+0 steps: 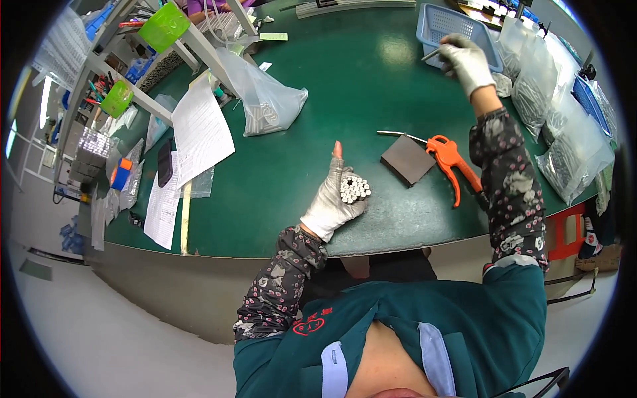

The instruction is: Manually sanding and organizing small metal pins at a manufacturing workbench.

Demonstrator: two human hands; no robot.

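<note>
My left hand [332, 199], in a white glove with its thumb tip bare, is wrapped round a bundle of thin metal rods [355, 190]. Their round, pale ends face up in a tight cluster, and the thumb points away from me. Farther off to the right, my gloved right hand [466, 64] pinches one slim rod [431, 55] at the near side of a light blue plastic basket [458, 25]. Between the hands lie a dark brown block [407, 160] and an orange air blow gun [450, 158], whose metal nozzle runs behind the block.
Clear bags of grey parts [531, 99] crowd the right edge of the green table [332, 93]. On the left are a plastic bag of rods [269, 106], printed sheets [199, 126], a phone [164, 163], tape rolls [121, 174] and a white rack [212, 53]. Another person [206, 8] sits across.
</note>
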